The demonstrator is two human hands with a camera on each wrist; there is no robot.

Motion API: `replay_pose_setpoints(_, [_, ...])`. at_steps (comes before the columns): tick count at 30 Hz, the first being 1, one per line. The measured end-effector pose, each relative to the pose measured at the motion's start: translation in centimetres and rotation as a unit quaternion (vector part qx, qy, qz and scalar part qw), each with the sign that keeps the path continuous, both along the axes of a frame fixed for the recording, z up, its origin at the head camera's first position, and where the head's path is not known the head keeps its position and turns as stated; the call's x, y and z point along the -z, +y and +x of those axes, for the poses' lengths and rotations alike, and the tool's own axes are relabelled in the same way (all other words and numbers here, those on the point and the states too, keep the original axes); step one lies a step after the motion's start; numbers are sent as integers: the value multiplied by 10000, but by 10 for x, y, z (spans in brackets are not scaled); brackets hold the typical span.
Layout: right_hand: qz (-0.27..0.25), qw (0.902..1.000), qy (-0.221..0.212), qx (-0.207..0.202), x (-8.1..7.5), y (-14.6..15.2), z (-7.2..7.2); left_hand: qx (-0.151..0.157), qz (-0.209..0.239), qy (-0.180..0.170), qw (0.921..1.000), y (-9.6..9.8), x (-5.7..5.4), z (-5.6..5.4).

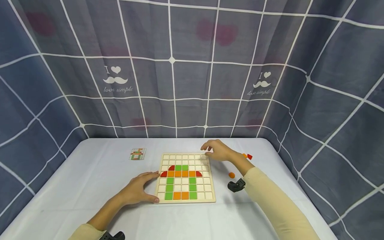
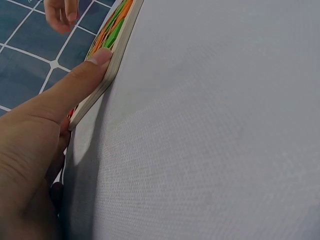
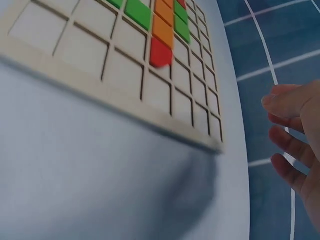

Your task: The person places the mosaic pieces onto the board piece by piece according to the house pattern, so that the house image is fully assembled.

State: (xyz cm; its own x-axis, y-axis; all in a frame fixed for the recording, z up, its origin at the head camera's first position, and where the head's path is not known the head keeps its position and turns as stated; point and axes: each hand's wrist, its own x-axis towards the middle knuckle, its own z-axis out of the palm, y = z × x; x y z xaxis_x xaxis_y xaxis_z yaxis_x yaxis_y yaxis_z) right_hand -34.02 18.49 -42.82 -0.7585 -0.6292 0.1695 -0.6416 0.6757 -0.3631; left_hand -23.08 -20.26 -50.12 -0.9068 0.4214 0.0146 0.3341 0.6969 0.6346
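A square wooden grid board (image 1: 186,201) lies on the white-covered table, with green, orange and red pieces set in some cells. My left hand (image 1: 136,189) rests at its left side, fingertips along that edge and thumb (image 2: 80,82) pressing the rim near the front corner. Over the far right corner of the board hovers my right hand (image 1: 218,150), its fingers loosely bent. In the right wrist view nothing shows between the thumb and fingers of that hand. A red rounded piece (image 3: 160,53) ends the orange row (image 1: 185,173) on the right.
A small patterned card (image 1: 137,154) lies at the back left. Right of the board are an orange round piece (image 1: 231,175), a red piece (image 1: 249,156) and an orange one (image 1: 244,155), partly behind the right forearm. Grey-blue checked curtains (image 1: 192,80) enclose the table.
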Motion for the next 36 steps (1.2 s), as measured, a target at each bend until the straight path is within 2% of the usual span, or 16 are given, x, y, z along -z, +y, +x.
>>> replay_pose_setpoints(7, [-173, 9992, 128, 350, -5, 43, -3, 30, 48, -4, 10000, -1, -2, 1])
replay_pose_setpoints(17, [-211, 9904, -145, 1356, -1, 104, -4, -11, -13, -8, 10000, -1, 0, 0])
replay_pose_setpoints(21, [-186, 9830, -308, 1799, 10, 129, -1, 17, -19, 41, 10000, -1, 2, -1])
replay_pose_setpoints(26, [-23, 9734, -582, 2215, 30, 157, 3, 7, -11, 26, 10000, -1, 4, -1])
replay_pose_setpoints(31, [234, 9669, -814, 2405, 50, 175, 8, -31, 72, -14, 10000, -1, 3, 0])
replay_pose_setpoints(36, [274, 9687, -610, 2392, 58, 183, 11, -57, 32, -41, 10000, -1, 1, 0])
